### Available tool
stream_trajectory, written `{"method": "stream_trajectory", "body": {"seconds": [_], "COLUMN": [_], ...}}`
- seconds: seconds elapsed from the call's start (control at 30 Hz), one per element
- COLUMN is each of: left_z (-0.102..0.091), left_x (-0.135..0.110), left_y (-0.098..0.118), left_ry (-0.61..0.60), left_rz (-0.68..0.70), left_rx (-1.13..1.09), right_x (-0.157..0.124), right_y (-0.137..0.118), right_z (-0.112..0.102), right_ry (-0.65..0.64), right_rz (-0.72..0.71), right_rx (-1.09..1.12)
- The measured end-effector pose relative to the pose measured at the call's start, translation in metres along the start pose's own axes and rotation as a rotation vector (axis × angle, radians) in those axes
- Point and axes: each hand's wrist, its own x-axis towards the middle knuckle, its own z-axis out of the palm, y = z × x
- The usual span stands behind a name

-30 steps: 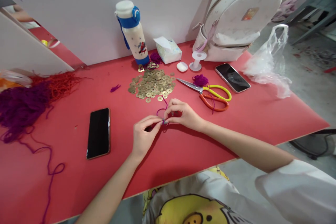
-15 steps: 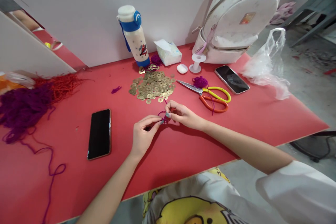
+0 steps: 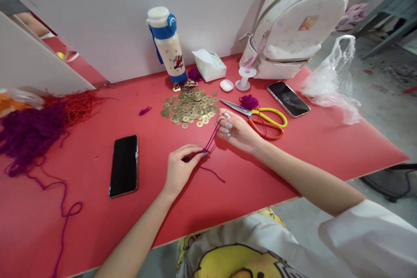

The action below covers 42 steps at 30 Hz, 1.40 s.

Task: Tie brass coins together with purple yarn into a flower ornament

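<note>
A purple cord [image 3: 212, 137] stretches between my two hands above the red table. My left hand [image 3: 182, 165] pinches its lower part, where the strands bunch together at the thumb tip. Up and to the right, my right hand [image 3: 237, 132] has its fingers curled round the upper loop of the cord. One loose end of the cord trails right and down from the left hand over the tabletop. Brass-coloured coins [image 3: 192, 106] with holes lie in a pile just beyond the hands. Scissors [image 3: 250, 115] with yellow and orange handles lie beside the right hand.
Phones lie on the left [image 3: 124, 166] and on the right [image 3: 288, 98]. Along the back stand a bottle [image 3: 167, 47], a tissue pack [image 3: 211, 67], a white spool [image 3: 245, 79] and a white backpack [image 3: 293, 26]. Purple yarn [image 3: 32, 134] heaps at far left, and a plastic bag [image 3: 335, 82] sits at right.
My right hand has moved up and right from beside the left hand, drawing the cord out into a long loop. A loose cord end now shows below. My left hand has barely moved.
</note>
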Motion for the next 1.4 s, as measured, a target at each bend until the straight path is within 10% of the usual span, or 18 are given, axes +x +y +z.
{"method": "stream_trajectory", "body": {"seconds": [0.27, 0.4, 0.83, 1.4], "left_z": [-0.001, -0.001, 0.000, 0.000], "left_x": [0.001, 0.002, -0.003, 0.001], "left_y": [0.000, -0.001, 0.007, -0.002], "left_ry": [0.105, 0.121, 0.050, 0.146], "left_rz": [-0.141, -0.180, -0.041, -0.299], "left_rx": [-0.109, -0.199, -0.219, -0.201], "right_x": [-0.006, -0.015, -0.019, -0.014], "right_y": [0.003, 0.017, 0.033, 0.020], "right_z": [0.001, 0.007, 0.009, 0.003], "right_ry": [0.142, -0.011, -0.293, -0.186], "right_rz": [-0.494, -0.564, -0.472, -0.570], "right_rx": [-0.813, -1.100, -1.295, -1.149]}}
